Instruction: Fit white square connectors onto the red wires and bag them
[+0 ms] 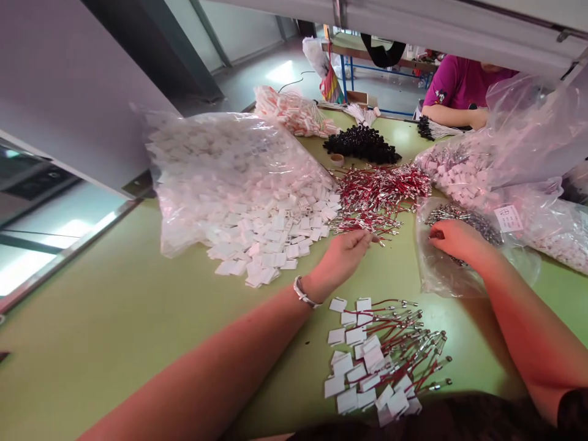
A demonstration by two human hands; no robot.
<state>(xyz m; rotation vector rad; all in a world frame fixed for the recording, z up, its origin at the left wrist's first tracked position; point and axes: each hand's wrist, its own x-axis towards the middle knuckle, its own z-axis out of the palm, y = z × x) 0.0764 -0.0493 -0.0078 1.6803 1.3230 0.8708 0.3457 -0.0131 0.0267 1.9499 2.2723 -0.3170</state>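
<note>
My left hand (pixel 348 252) is closed in a pinch on a short red wire with a metal end (pixel 379 241), at the near edge of a pile of red wires (pixel 383 187). My right hand (pixel 459 237) is over an opened clear bag (pixel 434 275) of small dark metal parts (pixel 482 225). Its fingers are curled down among the parts; what they hold, if anything, is hidden. Between my forearms lie several finished-looking pieces, red wires with white flat plastic housings (pixel 355 335) at one end and metal ends pointing right.
A large clear bag (pixel 220 165) spills white housings on the left. Behind the wires are black parts (pixel 362 144), a tape roll (pixel 337 160) and orange-and-white pieces (pixel 294 113). More bags (pixel 468 171) stand right. A person in a purple top (pixel 463 86) sits across the green table (pixel 151 312).
</note>
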